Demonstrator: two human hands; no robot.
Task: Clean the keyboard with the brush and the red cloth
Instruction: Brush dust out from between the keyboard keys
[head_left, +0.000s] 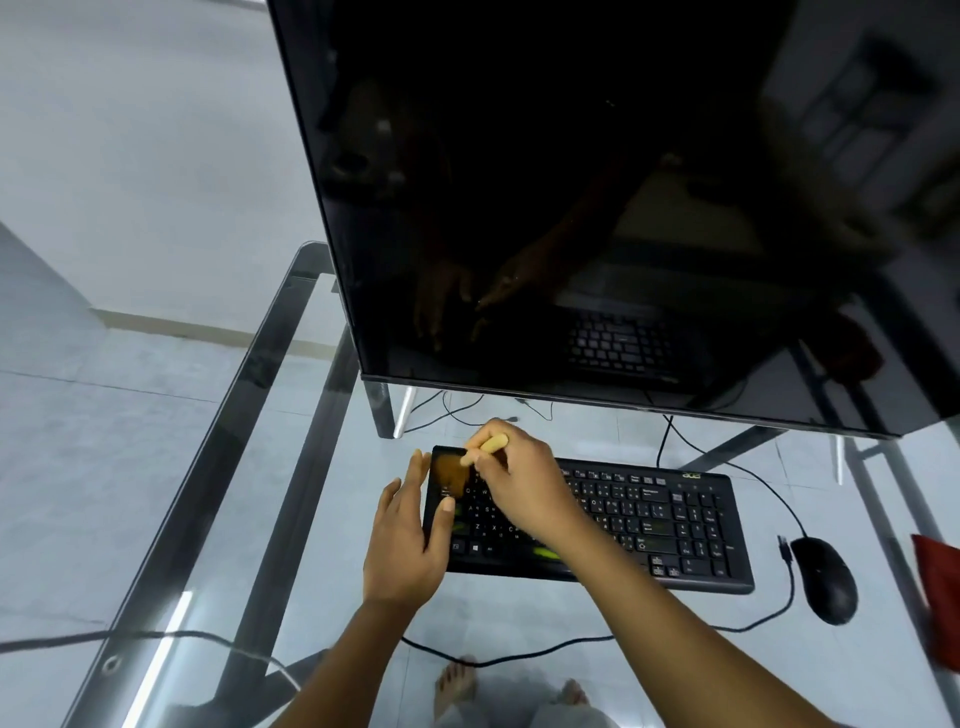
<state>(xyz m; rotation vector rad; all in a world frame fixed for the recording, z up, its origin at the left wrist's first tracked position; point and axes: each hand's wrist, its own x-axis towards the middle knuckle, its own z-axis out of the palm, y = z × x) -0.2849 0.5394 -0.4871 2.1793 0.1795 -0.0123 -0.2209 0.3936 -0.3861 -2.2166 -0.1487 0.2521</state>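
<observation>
Brushing stage, judged early: brush (470, 464) works top-left corner of keyboard (675, 525); rest of keys look not yet brushed. Cloth stage not started: red cloth (940, 587) lies untouched at right tabletop (597, 675) edge, well apart from both hands, beyond mouse (826, 579). Right hand (519, 480) grips brush handle, bristles blurred over corner keys. Left hand (408, 540) has fingers straight, resting against keyboard's left edge, thumb on keys.
</observation>
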